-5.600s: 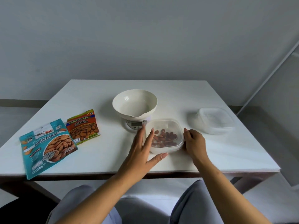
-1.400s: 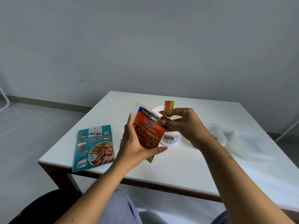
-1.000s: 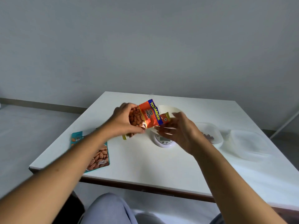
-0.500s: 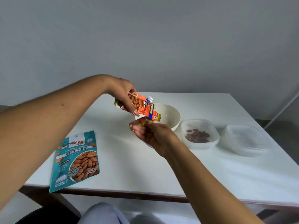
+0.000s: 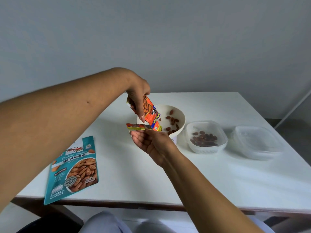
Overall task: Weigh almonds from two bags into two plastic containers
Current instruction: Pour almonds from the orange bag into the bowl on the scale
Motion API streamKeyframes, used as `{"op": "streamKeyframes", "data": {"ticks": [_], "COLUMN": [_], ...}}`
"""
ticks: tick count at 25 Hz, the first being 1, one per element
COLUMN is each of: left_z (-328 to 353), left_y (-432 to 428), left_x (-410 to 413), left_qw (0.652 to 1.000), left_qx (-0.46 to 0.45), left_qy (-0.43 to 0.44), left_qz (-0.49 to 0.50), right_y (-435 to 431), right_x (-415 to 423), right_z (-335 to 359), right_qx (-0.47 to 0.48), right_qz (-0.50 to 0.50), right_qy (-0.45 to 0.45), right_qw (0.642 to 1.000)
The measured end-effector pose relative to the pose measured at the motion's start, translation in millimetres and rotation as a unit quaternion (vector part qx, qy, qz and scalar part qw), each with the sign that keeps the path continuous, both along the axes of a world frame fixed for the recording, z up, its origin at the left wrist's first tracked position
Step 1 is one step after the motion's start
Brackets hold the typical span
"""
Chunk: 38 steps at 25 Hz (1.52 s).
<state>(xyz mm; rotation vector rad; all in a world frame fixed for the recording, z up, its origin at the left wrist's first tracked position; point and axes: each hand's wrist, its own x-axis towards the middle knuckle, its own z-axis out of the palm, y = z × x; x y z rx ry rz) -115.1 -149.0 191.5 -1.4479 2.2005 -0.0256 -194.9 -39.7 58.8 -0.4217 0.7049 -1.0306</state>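
Left hand (image 5: 138, 98) grips tipped orange bag (image 5: 150, 113); right hand (image 5: 151, 142) pinches torn strip (image 5: 137, 127), scale mostly hidden.

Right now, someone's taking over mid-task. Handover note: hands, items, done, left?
Left hand: tipping the orange bag over the scale bowl.
Right hand: pinching the torn strip.
Done: almonds landing in the bowl; first container holds a portion.
Left: finish weighing, fill the second container. Teal bag lies flat on the table.
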Motion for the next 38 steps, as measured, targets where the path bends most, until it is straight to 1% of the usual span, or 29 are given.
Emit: {"op": "streamKeyframes", "data": {"ticks": [3,7,11,14,17,26,28,29,30,31,33,34,35,36,38], "left_z": [-2.1,-2.7,-0.1,-1.0,-2.7,-4.7,-2.0,-0.3,0.6,-0.2,-6.8,-12.1,-17.6,-23.7,-38.2], "left_y": [-1.5,-1.2,-0.4,0.7,-0.3,6.8,13.6,17.1,20.6,25.3,35.5,41.8,48.5,55.0,63.0], "left_x": [-5.8,-9.2,-12.1,-13.4,-12.7,5.3,16.1,22.2,29.0,36.3,50.7,56.9,62.1,66.0,73.1], "left_qw": [1.000,1.000,0.998,0.997,0.996,0.996,0.998,0.999,0.998,0.994,0.970,0.954,0.939,0.926,0.888], "left_qx": [-0.006,-0.006,-0.020,-0.025,-0.028,-0.037,-0.029,-0.023,-0.017,-0.009,0.015,0.029,0.041,0.052,0.057], "left_qy": [-0.021,-0.012,-0.007,-0.018,-0.040,-0.050,-0.017,0.015,0.057,0.111,0.233,0.283,0.321,0.351,0.425], "left_qz": [-0.009,-0.020,-0.051,-0.072,-0.074,-0.066,-0.045,-0.029,-0.009,0.015,0.071,0.096,0.115,0.130,0.165], "right_y": [0.2,0.2,-0.8,-1.3,-0.6,3.7,4.8,5.2,5.6,6.5,7.3,7.8,7.9,8.6,8.4], "right_x": [-0.5,-1.4,-1.4,-1.3,-0.5,-1.1,-2.6,-3.9,-5.7,-8.3,-14.1,-16.6,-18.6,-20.0,-22.2], "right_z": [-0.5,-1.4,-2.1,-1.0,-0.5,4.7,6.0,6.3,6.8,7.6,8.8,10.2,11.5,12.8,12.7], "right_qx": [0.003,0.015,0.010,0.009,0.010,-0.013,-0.029,-0.041,-0.060,-0.089,-0.161,-0.196,-0.219,-0.233,-0.250], "right_qz": [-0.003,-0.002,-0.004,-0.008,-0.008,-0.018,-0.026,-0.033,-0.044,-0.058,-0.085,-0.095,-0.101,-0.100,-0.094], "right_qy": [0.004,-0.007,-0.009,-0.011,-0.014,-0.002,0.015,0.037,0.077,0.138,0.279,0.329,0.357,0.370,0.385], "right_qw": [1.000,1.000,1.000,1.000,1.000,1.000,0.999,0.998,0.994,0.985,0.943,0.919,0.903,0.894,0.884]}}
